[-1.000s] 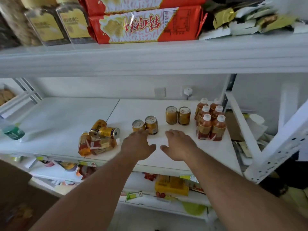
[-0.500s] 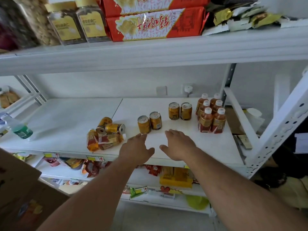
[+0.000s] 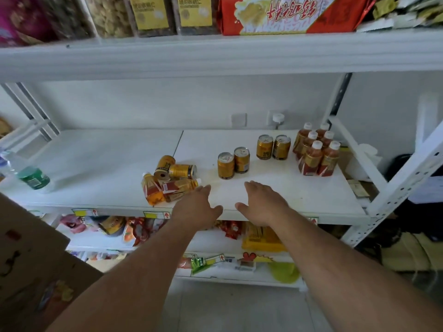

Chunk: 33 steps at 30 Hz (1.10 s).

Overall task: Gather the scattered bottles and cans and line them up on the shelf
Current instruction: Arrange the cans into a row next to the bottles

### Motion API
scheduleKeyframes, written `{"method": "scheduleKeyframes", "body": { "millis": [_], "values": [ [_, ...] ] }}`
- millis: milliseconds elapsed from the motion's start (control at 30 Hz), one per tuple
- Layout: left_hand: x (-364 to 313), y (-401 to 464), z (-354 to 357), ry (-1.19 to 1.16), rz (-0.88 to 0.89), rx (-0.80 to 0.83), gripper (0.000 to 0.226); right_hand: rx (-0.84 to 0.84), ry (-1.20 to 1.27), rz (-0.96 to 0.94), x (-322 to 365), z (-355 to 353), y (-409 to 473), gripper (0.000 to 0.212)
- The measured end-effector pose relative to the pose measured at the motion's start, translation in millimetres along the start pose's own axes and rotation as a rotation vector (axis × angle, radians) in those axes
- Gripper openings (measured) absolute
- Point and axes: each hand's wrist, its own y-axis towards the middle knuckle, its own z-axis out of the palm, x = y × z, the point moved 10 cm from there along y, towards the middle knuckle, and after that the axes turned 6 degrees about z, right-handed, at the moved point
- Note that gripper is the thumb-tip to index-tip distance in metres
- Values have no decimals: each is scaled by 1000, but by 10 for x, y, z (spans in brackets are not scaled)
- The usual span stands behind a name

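On the white shelf (image 3: 107, 161), several tea bottles (image 3: 316, 152) with white caps stand grouped at the right. Two gold cans (image 3: 273, 147) stand beside them, and two more gold cans (image 3: 233, 162) stand a little nearer. A heap lies left of centre: two gold cans on their sides (image 3: 175, 168) and two fallen bottles (image 3: 167, 189). My left hand (image 3: 196, 206) is open, palm down, its fingertips just right of the fallen bottles. My right hand (image 3: 262, 203) is open, palm down, over the shelf's front edge, below the nearer cans.
A clear bottle with a green label (image 3: 28, 176) lies at the shelf's far left. The upper shelf holds jars (image 3: 148, 15) and red packets (image 3: 287, 15). Snack packets (image 3: 134, 230) fill the lower shelves. A cardboard box (image 3: 31, 259) is at lower left, a white upright (image 3: 405, 185) at right.
Both hands have drawn back slightly toward the shelf's front edge and my left hand has drifted toward the fallen bottles. The view has shifted, so the shelf items sit further right.
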Motion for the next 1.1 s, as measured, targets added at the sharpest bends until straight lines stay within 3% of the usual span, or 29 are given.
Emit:
{"method": "scheduleKeyframes", "body": {
  "millis": [733, 1033, 1100],
  "values": [
    [-114, 909, -14, -66, -7, -1, 91, -15, 26, 50, -261, -170, 878, 82],
    [-88, 1462, -39, -354, 3, -72, 77, -44, 126, 106, -366, -263, 1348, 79],
    [-32, 1599, 32, -398, -33, -48, 91, -56, 140, 131, -394, -252, 1487, 77]
  ]
}}
